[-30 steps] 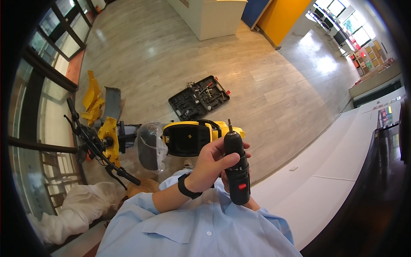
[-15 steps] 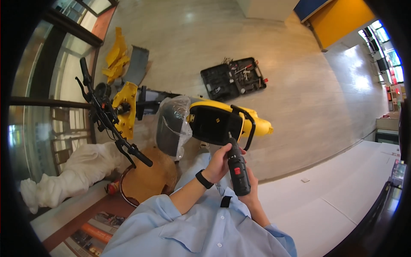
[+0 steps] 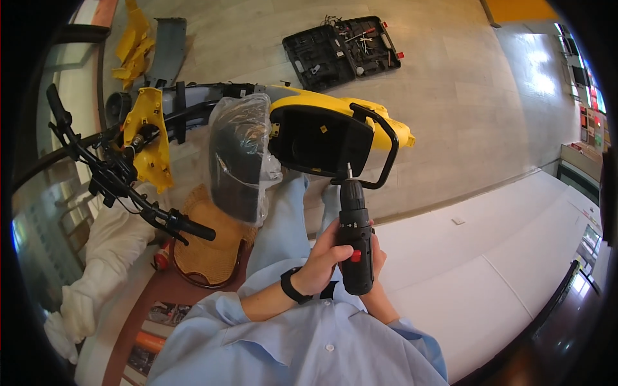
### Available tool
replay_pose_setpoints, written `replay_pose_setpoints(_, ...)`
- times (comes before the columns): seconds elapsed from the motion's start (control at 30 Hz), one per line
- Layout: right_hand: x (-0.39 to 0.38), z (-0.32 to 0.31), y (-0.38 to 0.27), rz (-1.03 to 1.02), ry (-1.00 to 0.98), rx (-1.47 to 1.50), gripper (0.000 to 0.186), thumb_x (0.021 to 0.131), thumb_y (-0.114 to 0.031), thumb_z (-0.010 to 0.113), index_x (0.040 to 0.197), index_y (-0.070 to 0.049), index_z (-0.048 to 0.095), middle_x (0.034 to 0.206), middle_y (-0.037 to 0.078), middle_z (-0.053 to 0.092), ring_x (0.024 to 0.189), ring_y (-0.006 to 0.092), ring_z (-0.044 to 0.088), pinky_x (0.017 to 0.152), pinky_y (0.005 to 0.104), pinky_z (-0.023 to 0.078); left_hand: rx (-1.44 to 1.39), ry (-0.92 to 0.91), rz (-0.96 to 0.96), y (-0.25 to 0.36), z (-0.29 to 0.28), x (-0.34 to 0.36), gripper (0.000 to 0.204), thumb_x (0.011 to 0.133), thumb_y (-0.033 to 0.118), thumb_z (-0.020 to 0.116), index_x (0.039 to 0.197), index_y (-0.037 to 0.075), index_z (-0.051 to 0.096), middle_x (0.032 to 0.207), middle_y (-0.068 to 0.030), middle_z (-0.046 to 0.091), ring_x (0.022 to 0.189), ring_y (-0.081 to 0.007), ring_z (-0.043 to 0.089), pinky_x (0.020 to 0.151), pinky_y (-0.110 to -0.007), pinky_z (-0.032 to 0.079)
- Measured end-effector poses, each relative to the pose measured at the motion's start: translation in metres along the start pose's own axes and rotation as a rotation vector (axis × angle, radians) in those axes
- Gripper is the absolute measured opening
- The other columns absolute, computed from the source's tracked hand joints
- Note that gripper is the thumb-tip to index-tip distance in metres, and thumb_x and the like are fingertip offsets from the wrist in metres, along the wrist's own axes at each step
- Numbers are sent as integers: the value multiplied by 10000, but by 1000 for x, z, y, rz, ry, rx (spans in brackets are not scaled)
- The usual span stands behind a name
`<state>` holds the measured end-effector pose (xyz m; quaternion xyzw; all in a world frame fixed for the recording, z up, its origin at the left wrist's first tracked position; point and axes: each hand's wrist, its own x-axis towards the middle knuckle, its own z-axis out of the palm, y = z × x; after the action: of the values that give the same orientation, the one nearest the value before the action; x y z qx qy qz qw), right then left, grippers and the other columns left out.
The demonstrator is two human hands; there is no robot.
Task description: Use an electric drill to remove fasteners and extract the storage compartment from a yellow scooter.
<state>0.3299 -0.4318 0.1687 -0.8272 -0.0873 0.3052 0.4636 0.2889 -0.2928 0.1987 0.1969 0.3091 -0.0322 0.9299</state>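
A black cordless drill (image 3: 356,222) is held in front of my chest, its bit (image 3: 349,170) pointing away from me. My left hand (image 3: 318,267) grips the drill's side, thumb on the red switch. My right hand (image 3: 377,264) wraps its far side, partly hidden behind the body. Just beyond the bit is a yellow scooter (image 3: 307,100) with its black storage compartment (image 3: 309,143) open. Its plastic-wrapped seat (image 3: 237,157) is tipped up to the left of the compartment. A black grab rail (image 3: 391,154) curves round the scooter's rear, near the bit.
Handlebars (image 3: 145,206) stand at left, with a bare yellow front panel (image 3: 149,138). Loose yellow panels (image 3: 135,45) and a grey panel (image 3: 169,51) lie beyond. An open black toolbox (image 3: 344,55) rests on the floor. Near the handlebars is a wicker chair (image 3: 209,251); a white surface (image 3: 463,276) lies at right.
My left hand has slid from near the drill's chuck back to the red switch. The scooter has shifted leftward and up in the view and looks larger.
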Motion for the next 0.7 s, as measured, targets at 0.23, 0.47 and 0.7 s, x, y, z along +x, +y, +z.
replay_pose_setpoints(0.23, 6, 19, -16, -90, 24, -71, 381, 808, -121, 729, 1158, -53, 597, 893, 93, 721, 763, 172, 698, 694, 271, 536, -18, 81, 99, 3, -3, -2, 655, 768, 238, 552, 1363, 4, 408, 1367, -149, 479, 1109, -184, 579, 942, -315, 500)
replay_pose_setpoints(0.47, 15, 12, -6, 100, -22, -20, 362, 810, -121, 725, 1143, -50, 601, 870, 93, 722, 749, 189, 709, 673, 281, 536, -56, 123, 87, 1, 3, 11, 611, 810, 284, 536, 1348, 20, 417, 1371, -142, 462, 1040, -158, 581, 917, -312, 499)
replay_pose_setpoints(0.7, 28, -11, 7, 55, -53, -10, 313, 818, -136, 720, 1097, -43, 613, 843, 110, 712, 718, 201, 706, 653, 293, 531, -120, 155, 70, -18, 17, 26, 643, 863, 404, 567, 1365, 33, 411, 1361, -140, 476, 1045, -162, 570, 924, -315, 493)
